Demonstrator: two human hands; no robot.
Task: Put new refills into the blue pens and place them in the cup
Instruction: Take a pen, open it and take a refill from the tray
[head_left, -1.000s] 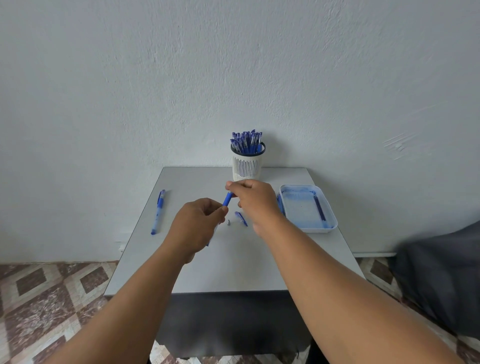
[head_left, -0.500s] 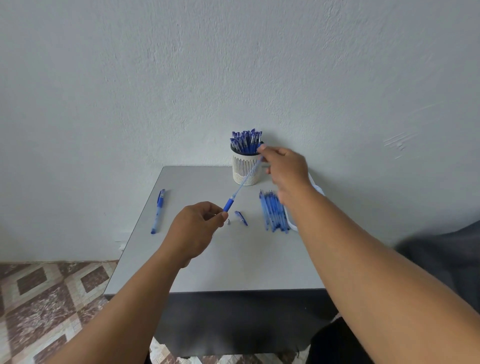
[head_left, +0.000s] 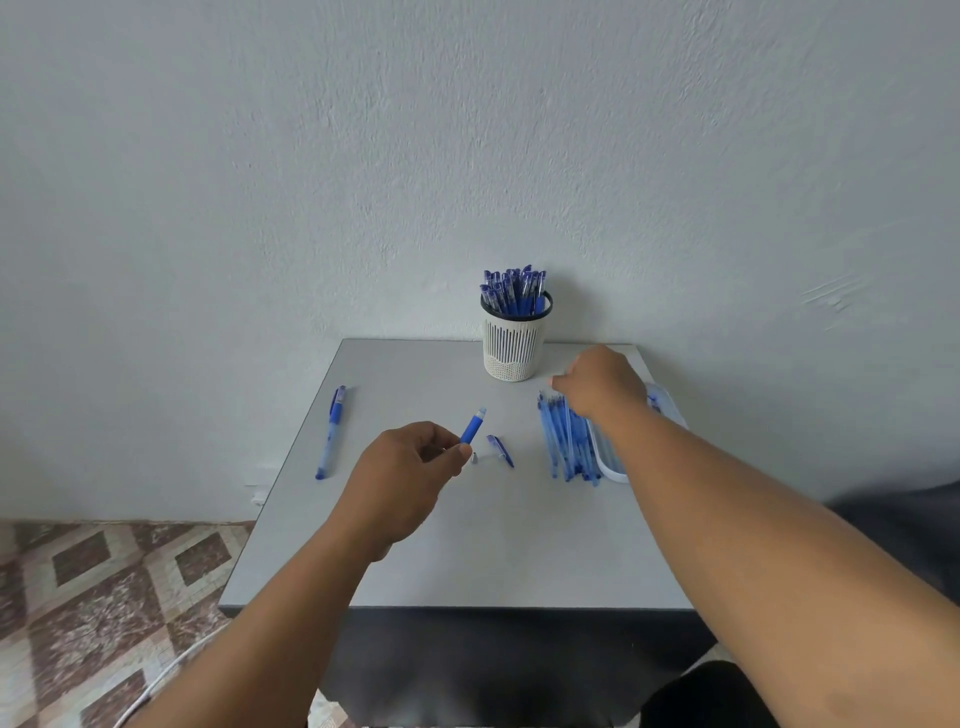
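Left hand (head_left: 402, 480): I pinch an empty pen barrel (head_left: 474, 426).
Right hand (head_left: 602, 387): over refills (head_left: 566, 441); grip unclear.
Done: cup (head_left: 514, 338) nearly full.
Left: one pen (head_left: 332, 431) on the counter (head_left: 467, 545).

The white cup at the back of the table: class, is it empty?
No: the white cup stands packed with blue pens, whose tops stick up above its dark rim.

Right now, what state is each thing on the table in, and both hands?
Cup: upright, full of pens.
Barrel: held in left hand, open end up.
Right hand: over the refills, grip hidden.
Pen: lying flat, whole.
Cap: lying loose.
Tray: mostly hidden by the arm.
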